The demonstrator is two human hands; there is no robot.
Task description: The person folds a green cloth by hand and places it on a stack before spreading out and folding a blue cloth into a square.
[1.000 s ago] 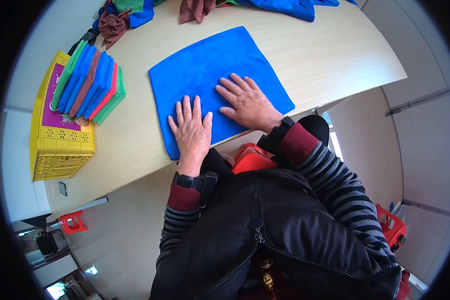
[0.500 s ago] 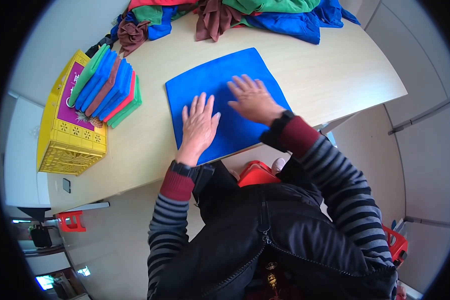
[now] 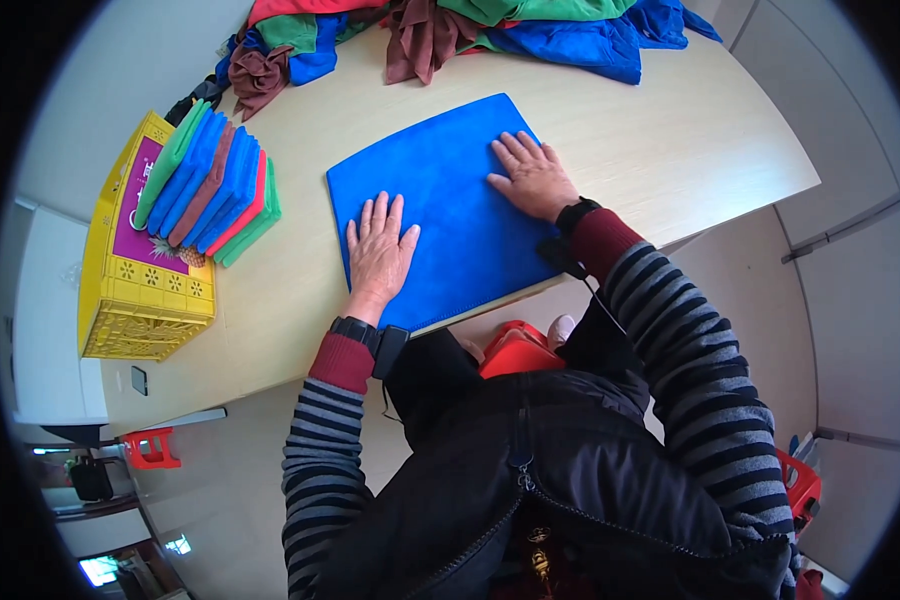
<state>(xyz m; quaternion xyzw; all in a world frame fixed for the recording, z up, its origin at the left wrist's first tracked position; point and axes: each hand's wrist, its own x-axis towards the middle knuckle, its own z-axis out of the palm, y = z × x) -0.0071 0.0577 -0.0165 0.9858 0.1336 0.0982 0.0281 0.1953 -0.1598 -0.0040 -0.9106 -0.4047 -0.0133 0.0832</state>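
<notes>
Bare left hand [image 3: 378, 252] and right hand [image 3: 534, 180] lie flat, spread wide, on the squarish blue fabric cloth [image 3: 455, 225], which uneven sideways pressure could wrinkle.

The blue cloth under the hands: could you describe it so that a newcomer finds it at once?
On the pale table, right of the yellow crate, the left hand and right hand rest on the blue cloth. It alone lies spread flat, unlike the folded cloths and crumpled heap.
</notes>
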